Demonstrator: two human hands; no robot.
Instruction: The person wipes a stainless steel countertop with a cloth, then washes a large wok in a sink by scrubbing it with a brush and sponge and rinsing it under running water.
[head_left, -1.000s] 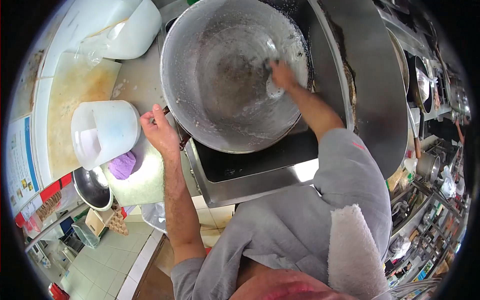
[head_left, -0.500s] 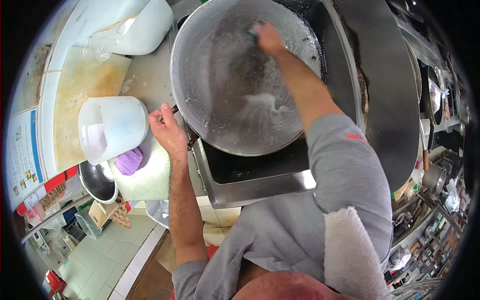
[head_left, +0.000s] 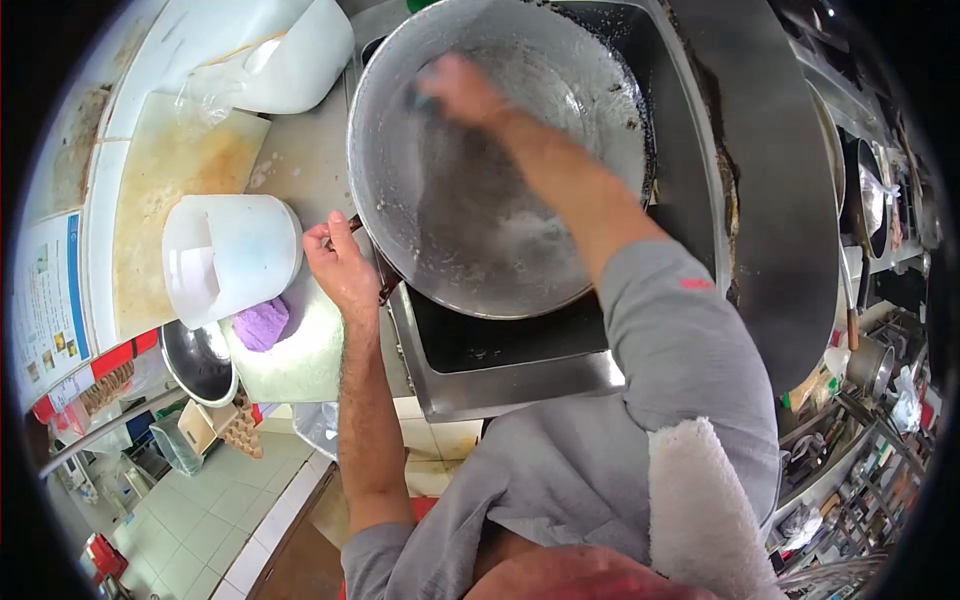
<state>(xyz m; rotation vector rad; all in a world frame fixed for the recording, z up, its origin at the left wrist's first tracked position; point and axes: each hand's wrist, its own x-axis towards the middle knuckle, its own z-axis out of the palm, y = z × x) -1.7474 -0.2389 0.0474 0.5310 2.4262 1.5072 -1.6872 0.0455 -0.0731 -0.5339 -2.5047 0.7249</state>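
A large, round metal pot (head_left: 612, 135) rests over the sink, its wet inside streaked with suds. My left hand (head_left: 343, 268) grips the pot's dark side handle (head_left: 389, 287), thumb pointing up. Inside the pot, my right hand (head_left: 462, 88) presses against the far left part of the interior. Under its fingers shows the edge of a dark greenish scouring pad (head_left: 424, 99), mostly hidden and smeared by motion.
Beneath the pot is a steel sink (head_left: 520, 378). To the left stand a white plastic container (head_left: 245, 250), a purple cloth (head_left: 261, 325) and a dark metal bowl (head_left: 195, 360). Another white container (head_left: 300, 70) lies farther back. A dark, rounded surface (head_left: 780, 220) borders the right.
My right hand has swept left across the pot's inside with the scouring pad. My left hand keeps its hold on the handle. The pot appears slightly shifted in view.
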